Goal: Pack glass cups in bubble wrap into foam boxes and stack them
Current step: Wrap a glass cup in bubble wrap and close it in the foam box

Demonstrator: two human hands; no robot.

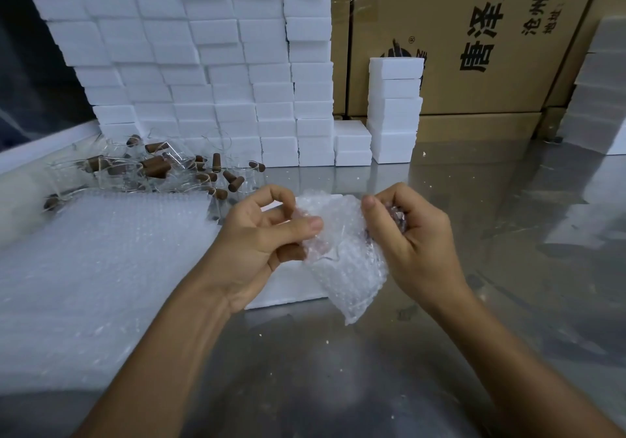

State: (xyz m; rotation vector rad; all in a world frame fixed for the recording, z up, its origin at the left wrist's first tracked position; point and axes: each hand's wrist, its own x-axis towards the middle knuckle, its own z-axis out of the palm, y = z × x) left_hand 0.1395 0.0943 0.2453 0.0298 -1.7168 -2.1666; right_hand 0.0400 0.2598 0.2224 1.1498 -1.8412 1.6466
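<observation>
mid-wrap: left hand point(267, 234) and right hand point(406, 231) both pinch bubble wrap point(342, 261) around a cup; foam box point(288, 288) unfilled; foam box wall point(203, 64) stacked; loose cups point(162, 170) remain.

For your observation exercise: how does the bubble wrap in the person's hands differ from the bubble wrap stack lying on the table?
The bubble wrap piece is crumpled, lifted off the table and gripped by the left hand and right hand; the bubble wrap stack lies flat and untouched. The piece looks far smaller than the stack. Both are clear and bubbled.
</observation>
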